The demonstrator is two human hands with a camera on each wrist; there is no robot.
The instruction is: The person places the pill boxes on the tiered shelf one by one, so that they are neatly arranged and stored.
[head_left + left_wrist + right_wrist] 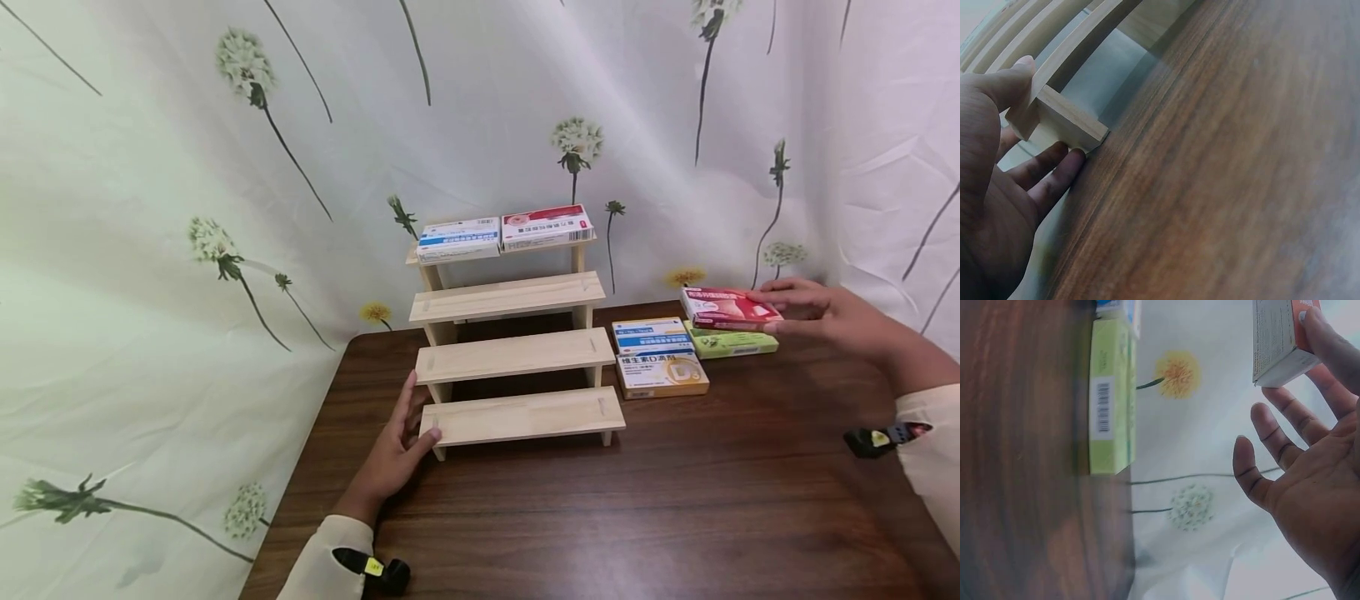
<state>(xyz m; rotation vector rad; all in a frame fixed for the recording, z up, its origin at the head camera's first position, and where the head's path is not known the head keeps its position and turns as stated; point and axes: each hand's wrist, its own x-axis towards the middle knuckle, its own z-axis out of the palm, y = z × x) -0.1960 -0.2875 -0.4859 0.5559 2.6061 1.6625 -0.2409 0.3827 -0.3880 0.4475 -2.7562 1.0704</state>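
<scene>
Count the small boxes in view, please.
6: a white-blue box and a white-red box atop the rack; an orange-blue box, a D3 box and a green box on the table; a red box in the right hand. Others may be hidden.

One box in the right fingers; three boxes below them on the worktop; two boxes left of them; one rack, four shelves, at the left fingers.
</scene>
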